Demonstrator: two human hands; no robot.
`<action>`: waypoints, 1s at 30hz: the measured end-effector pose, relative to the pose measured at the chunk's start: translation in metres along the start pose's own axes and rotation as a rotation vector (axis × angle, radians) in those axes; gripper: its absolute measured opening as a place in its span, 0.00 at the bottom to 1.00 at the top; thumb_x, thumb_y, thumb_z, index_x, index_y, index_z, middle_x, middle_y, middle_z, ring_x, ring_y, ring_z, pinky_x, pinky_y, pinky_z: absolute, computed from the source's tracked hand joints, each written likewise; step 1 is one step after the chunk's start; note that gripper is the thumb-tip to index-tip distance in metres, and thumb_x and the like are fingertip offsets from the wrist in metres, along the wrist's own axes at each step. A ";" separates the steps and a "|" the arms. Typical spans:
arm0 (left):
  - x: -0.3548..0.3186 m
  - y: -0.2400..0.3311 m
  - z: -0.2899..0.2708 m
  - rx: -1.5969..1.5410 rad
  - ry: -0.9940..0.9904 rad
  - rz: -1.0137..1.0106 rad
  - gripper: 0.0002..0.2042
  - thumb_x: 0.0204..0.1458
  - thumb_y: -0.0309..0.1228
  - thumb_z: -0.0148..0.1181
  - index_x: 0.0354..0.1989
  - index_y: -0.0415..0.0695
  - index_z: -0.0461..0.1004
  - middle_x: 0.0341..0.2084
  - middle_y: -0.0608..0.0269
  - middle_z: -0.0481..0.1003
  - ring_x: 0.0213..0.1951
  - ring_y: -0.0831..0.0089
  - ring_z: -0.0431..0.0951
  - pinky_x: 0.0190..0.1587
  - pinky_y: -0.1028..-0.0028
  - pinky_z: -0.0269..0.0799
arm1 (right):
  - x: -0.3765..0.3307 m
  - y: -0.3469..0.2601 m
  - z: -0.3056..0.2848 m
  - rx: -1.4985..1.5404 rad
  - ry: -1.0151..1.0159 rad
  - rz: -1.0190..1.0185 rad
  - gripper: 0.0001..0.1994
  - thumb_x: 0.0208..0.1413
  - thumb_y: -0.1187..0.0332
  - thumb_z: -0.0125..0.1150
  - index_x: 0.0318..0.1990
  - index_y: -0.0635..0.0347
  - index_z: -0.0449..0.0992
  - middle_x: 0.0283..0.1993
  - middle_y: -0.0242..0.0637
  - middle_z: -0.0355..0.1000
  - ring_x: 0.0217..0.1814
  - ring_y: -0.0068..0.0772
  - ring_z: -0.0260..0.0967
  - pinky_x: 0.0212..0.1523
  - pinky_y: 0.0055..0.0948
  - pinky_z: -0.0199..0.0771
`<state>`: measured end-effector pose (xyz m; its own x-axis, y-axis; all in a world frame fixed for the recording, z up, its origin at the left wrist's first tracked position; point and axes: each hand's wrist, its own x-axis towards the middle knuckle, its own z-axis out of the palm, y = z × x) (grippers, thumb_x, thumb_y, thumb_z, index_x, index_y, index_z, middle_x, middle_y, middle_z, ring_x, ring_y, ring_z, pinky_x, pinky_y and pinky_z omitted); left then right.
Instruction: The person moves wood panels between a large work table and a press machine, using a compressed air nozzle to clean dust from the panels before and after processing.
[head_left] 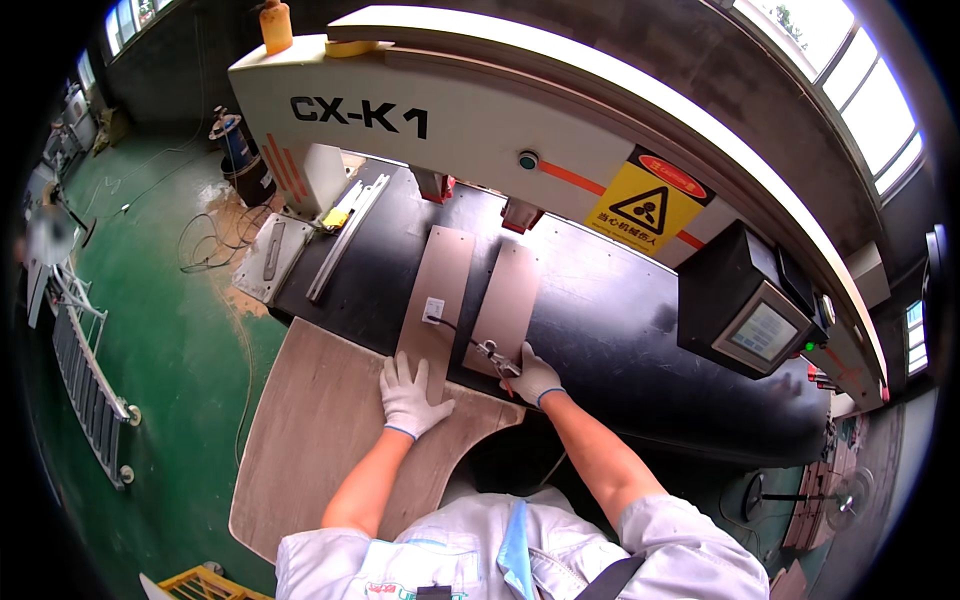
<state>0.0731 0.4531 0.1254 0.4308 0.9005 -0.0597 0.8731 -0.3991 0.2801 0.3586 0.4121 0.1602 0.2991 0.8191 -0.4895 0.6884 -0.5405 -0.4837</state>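
Note:
Two long brown-pink boards lie side by side on a black machine bed (620, 350). My left hand (408, 400), in a white glove, lies flat with fingers spread across the near end of the left board (436, 285) and the wooden side table (320, 400). A white label (433, 309) sits on that board. By the near end of the right board (505, 300), my gloved right hand (537, 378) is closed beside a small metal tool (493, 355) with a dark cord and a red part. Whether its fingers grip the tool or the board edge is hidden.
A white machine beam (470, 120) spans above the bed, with red-tipped heads (520, 214) underneath. A control screen (762, 330) hangs at the right. Metal rails (345, 240) lie at the bed's left end. Beyond stand a roller conveyor (85, 375) and a dark drum (245, 178).

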 end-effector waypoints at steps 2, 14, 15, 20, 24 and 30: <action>0.029 -0.012 -0.006 -0.026 -0.006 0.057 0.48 0.43 0.60 0.70 0.73 0.48 0.69 0.75 0.35 0.55 0.76 0.32 0.50 0.76 0.42 0.46 | 0.022 -0.032 -0.005 -0.060 -0.077 -0.002 0.44 0.50 0.55 0.77 0.68 0.63 0.57 0.51 0.62 0.79 0.56 0.66 0.78 0.54 0.52 0.75; 0.186 -0.051 -0.003 -0.052 0.142 0.155 0.42 0.41 0.51 0.73 0.68 0.47 0.74 0.74 0.38 0.58 0.75 0.33 0.54 0.74 0.44 0.53 | 0.156 -0.069 -0.023 0.075 0.010 0.034 0.61 0.49 0.54 0.80 0.80 0.69 0.41 0.54 0.64 0.78 0.58 0.61 0.79 0.58 0.44 0.75; 0.194 -0.053 -0.002 -0.054 0.179 0.173 0.41 0.41 0.51 0.73 0.67 0.48 0.74 0.73 0.38 0.59 0.75 0.34 0.54 0.73 0.44 0.54 | 0.162 -0.074 -0.028 0.039 0.007 0.077 0.62 0.48 0.55 0.81 0.80 0.69 0.41 0.56 0.64 0.77 0.61 0.60 0.78 0.60 0.43 0.74; 0.196 -0.054 0.006 -0.059 0.221 0.164 0.42 0.41 0.51 0.72 0.68 0.48 0.73 0.72 0.38 0.60 0.74 0.34 0.55 0.72 0.43 0.56 | 0.173 -0.078 -0.031 0.093 -0.046 0.093 0.62 0.46 0.57 0.83 0.80 0.69 0.43 0.61 0.65 0.75 0.64 0.59 0.76 0.62 0.42 0.73; 0.196 -0.048 0.007 -0.048 0.252 0.166 0.41 0.42 0.51 0.71 0.68 0.48 0.73 0.71 0.38 0.61 0.73 0.33 0.56 0.71 0.44 0.57 | 0.173 -0.073 -0.029 0.118 0.001 0.077 0.60 0.44 0.57 0.85 0.77 0.67 0.47 0.58 0.62 0.75 0.62 0.59 0.76 0.61 0.44 0.73; 0.200 -0.041 0.003 -0.030 0.220 0.168 0.41 0.43 0.51 0.71 0.69 0.48 0.72 0.73 0.37 0.60 0.73 0.33 0.56 0.71 0.43 0.57 | 0.137 -0.070 -0.048 0.482 -0.191 0.143 0.17 0.55 0.67 0.68 0.50 0.59 0.73 0.33 0.41 0.76 0.26 0.35 0.74 0.24 0.38 0.71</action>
<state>0.1247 0.6487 0.0988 0.5058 0.8395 0.1986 0.7851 -0.5433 0.2974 0.3833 0.5715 0.1621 0.2113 0.7057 -0.6763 0.2551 -0.7077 -0.6588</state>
